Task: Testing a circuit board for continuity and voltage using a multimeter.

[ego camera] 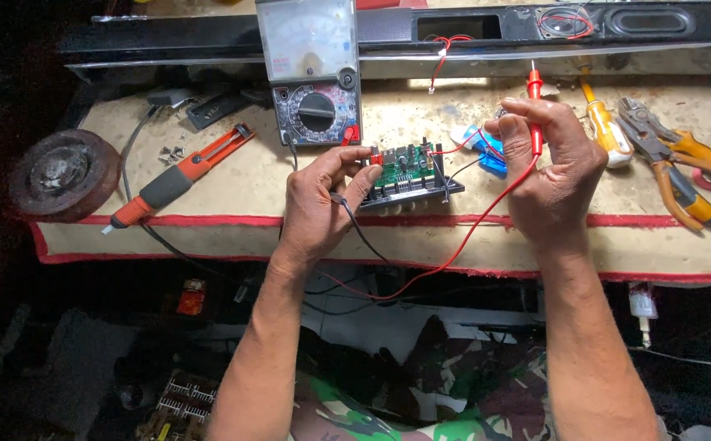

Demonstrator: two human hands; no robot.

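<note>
head view, left hand (pixel 323 192) on green circuit board (pixel 408 167), right hand (pixel 547 159) gripping red probe (pixel 536 114)

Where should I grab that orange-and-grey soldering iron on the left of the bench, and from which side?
Probably take the soldering iron by its grey handle section, at mid-length, coming from above. It lies flat on the bench, slanted, with open bench on both sides of that section. Its cord leaves the near end, and the far end is the thin metal part.

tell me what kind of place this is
Most likely an electronics repair bench. An analog multimeter stands behind a green circuit board, the right hand holds a red test probe, and a soldering iron and pliers lie nearby.
</note>
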